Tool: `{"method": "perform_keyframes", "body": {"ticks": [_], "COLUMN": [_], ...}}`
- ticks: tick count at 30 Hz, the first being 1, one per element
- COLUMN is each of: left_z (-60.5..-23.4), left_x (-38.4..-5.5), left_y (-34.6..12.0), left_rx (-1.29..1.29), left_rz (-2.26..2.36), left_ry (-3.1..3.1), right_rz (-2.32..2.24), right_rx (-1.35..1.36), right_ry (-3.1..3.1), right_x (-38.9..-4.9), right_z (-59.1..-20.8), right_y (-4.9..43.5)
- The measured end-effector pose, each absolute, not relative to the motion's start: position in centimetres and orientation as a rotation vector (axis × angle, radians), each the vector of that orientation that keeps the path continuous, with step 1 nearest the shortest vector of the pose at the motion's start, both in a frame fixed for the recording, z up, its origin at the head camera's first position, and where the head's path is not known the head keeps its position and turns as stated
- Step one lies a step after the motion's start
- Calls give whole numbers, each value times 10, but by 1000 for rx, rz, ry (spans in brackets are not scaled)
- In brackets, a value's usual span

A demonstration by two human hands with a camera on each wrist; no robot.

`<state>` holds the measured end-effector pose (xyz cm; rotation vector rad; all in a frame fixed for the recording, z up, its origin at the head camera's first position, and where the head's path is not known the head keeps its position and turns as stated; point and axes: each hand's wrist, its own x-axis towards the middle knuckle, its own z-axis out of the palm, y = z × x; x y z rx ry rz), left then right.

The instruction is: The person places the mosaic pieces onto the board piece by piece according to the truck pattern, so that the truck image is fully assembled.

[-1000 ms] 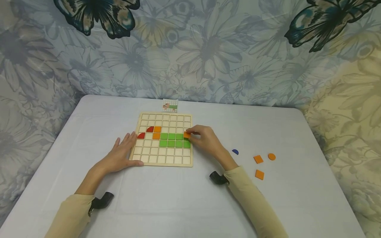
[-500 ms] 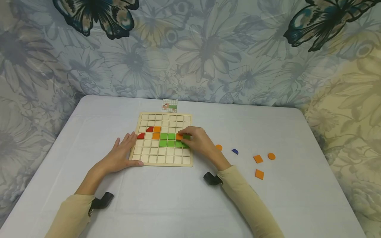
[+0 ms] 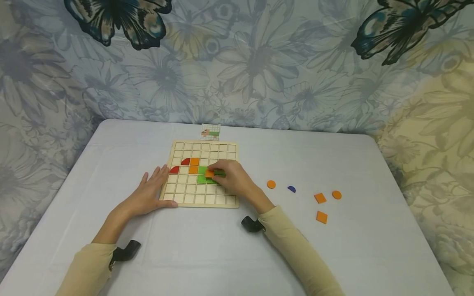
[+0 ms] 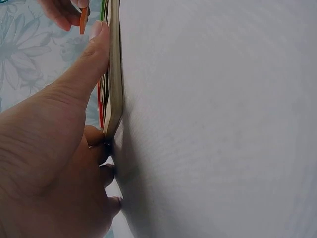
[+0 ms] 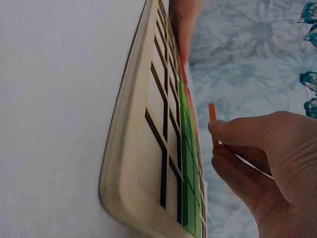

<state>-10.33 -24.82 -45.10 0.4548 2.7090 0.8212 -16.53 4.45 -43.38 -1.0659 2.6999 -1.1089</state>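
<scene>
Between thumb and fingers my right hand (image 3: 237, 177) pinches an orange square tile (image 3: 209, 174), raised over the green tiles (image 3: 201, 179) on the wooden grid board (image 3: 200, 200). From the side, in the right wrist view, the tile (image 5: 212, 111) stands clear of the board's surface. My left hand (image 3: 148, 194) rests along the board's left edge, fingers spread and thumb at the near left corner. Two red curved-edge pieces (image 3: 186, 162) and two orange squares (image 3: 194, 161) lie in cells left of the green ones. My right hand hides some green tiles.
A small printed card (image 3: 210, 132) with a coloured grid picture lies behind the board. To the right, loose on the white table (image 3: 370, 246), are a blue half-circle (image 3: 291, 189), two orange circles (image 3: 271, 184) and two orange squares (image 3: 320, 198). Floral fabric (image 3: 255, 74) hangs behind.
My right hand has carried the orange tile leftward across the board, from its right edge to over the green tiles. An orange circle came into sight behind it. My left hand stayed put.
</scene>
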Motion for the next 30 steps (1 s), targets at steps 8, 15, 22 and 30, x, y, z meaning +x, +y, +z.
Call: {"method": "perform_keyframes", "body": {"ticks": [8,15,22,30], "left_z": [-452,-452,-452,-451], "left_x": [-103,-103,-104,-103], "left_y": [-248,-248,-249,-249], "left_rx": [458,464,453,461], "left_rz": [817,827,809,824], "left_ry": [2712,2709,2713,2706], "right_rz": [-1118,-1078,-1071,-1101], "right_rx": [-1096,-1089,-1063,-1053], "right_ry": [2705,2710,2681,2636], "right_x": [-164,-165,-164,-162], "right_z": [-435,-436,-438,-439], "right_y": [32,25,17,5]}}
